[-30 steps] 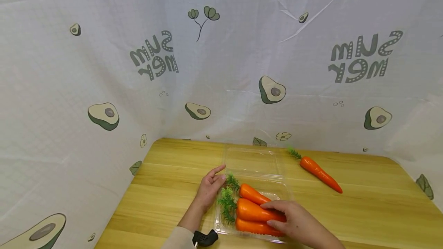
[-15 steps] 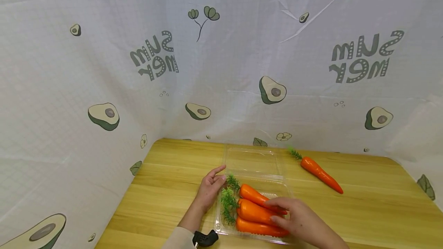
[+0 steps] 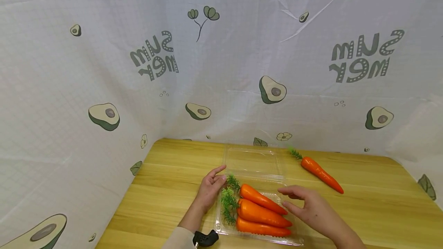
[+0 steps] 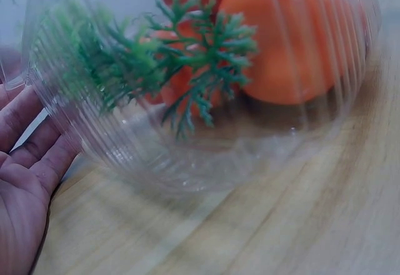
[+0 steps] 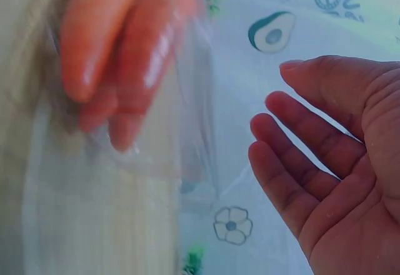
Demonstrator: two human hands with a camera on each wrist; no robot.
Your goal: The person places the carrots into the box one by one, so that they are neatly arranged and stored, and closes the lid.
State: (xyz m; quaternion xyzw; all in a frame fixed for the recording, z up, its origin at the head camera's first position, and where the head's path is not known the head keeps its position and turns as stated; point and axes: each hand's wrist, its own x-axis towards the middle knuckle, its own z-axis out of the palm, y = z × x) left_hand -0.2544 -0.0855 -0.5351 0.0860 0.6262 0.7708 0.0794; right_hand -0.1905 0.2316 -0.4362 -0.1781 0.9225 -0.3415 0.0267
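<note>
Three orange carrots with green leafy tops lie side by side in a clear plastic box (image 3: 294, 240): a back carrot (image 3: 262, 198), a middle carrot (image 3: 263, 213) and a front carrot (image 3: 261, 227). Their leaves point left. My left hand (image 3: 208, 190) rests against the box's left side; in the left wrist view its fingers (image 4: 47, 153) reach the ribbed plastic wall. Just right of the carrot tips hovers my right hand (image 3: 309, 206), fingers apart and holding nothing. The right wrist view shows this palm and these fingers (image 5: 294, 175) away from the box.
The box's clear lid (image 3: 252, 161) lies folded back behind it. Another carrot (image 3: 322, 174) lies on the wooden table (image 3: 162, 176) at the right. A white curtain (image 3: 228, 60) with avocado prints surrounds the table's back and sides.
My right hand has let go of the carrots and moved right, uncovering their tips. The left hand stays at the box's left side.
</note>
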